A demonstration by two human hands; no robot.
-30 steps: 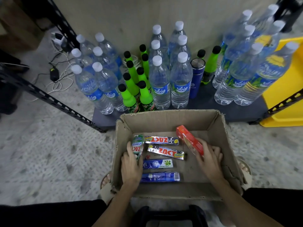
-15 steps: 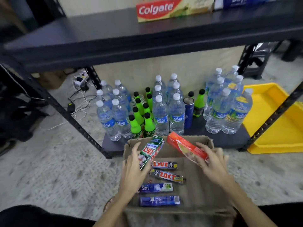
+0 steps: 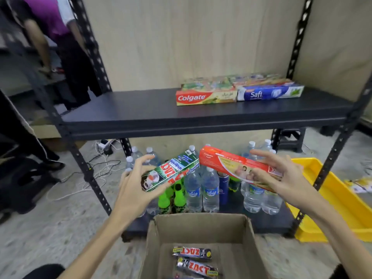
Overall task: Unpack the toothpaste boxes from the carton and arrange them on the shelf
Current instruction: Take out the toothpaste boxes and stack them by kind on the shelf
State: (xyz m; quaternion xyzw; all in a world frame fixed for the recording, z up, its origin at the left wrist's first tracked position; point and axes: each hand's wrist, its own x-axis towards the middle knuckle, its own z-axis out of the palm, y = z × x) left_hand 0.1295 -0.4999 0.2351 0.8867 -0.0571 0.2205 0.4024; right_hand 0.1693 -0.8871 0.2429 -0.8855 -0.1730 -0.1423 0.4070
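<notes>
— Left hand point(image 3: 138, 184) grips a green Zact box point(image 3: 171, 171); right hand point(image 3: 281, 178) pinches a red Colgate box point(image 3: 231, 164), both lifted above the carton point(image 3: 249, 238), below the shelf point(image 3: 141, 115).

— How far along?

— Roughly midway, I judge. Colgate point(image 3: 205, 97) and Safi point(image 3: 269, 93) boxes already line the shelf's far right, with more behind. At least two Zact boxes point(image 3: 192, 253) remain in the carton.

Green Zact box point(image 3: 172, 171) and red Colgate box point(image 3: 237, 167): both airborne, tilted, above the open carton point(image 3: 249, 234). Two Zact boxes point(image 3: 192, 253) lie flat inside the carton. Colgate box point(image 3: 205, 97) and Safi box point(image 3: 269, 92) lie flat on the shelf point(image 3: 141, 115), above the carton.
</notes>
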